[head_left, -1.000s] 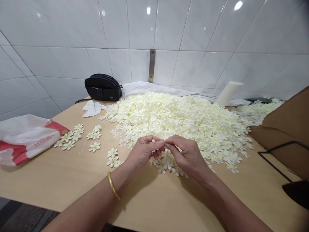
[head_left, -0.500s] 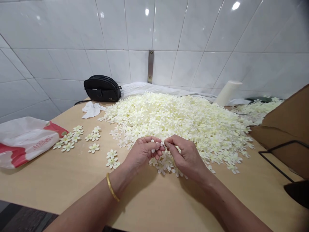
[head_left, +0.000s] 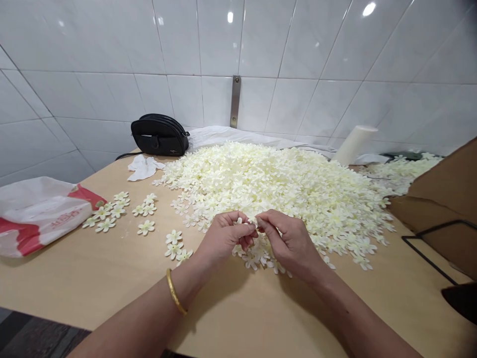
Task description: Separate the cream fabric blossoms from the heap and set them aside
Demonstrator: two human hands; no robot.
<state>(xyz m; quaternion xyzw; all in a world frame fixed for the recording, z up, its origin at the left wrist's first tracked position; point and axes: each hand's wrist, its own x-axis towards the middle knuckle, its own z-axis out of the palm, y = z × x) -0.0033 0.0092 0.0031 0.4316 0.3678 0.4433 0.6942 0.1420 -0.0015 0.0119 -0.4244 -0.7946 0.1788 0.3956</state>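
Observation:
My left hand point(head_left: 229, 235) and my right hand point(head_left: 286, 237) meet fingertip to fingertip over the near edge of a big pile of pale cream artificial flowers point(head_left: 261, 176). Pinched between their thumbs and fingers is a small white artificial flower point(head_left: 253, 221), mostly covered by the fingertips. Both hands are closed on it. Several separate flowers point(head_left: 174, 243) lie on the table just left of my left wrist, which wears a gold bangle point(head_left: 175, 292).
More loose flowers point(head_left: 146, 227) lie farther left, beside a red and white plastic bag point(head_left: 40, 216). Behind are a black pouch point(head_left: 160, 135), a crumpled tissue point(head_left: 143, 167) and a white cone point(head_left: 354, 145). Brown cardboard point(head_left: 443, 209) and a black metal frame point(head_left: 428, 258) stand right.
The view has shifted slightly. My hands stay together, and my left fingertips have moved a little closer to my right ones around the small flower.

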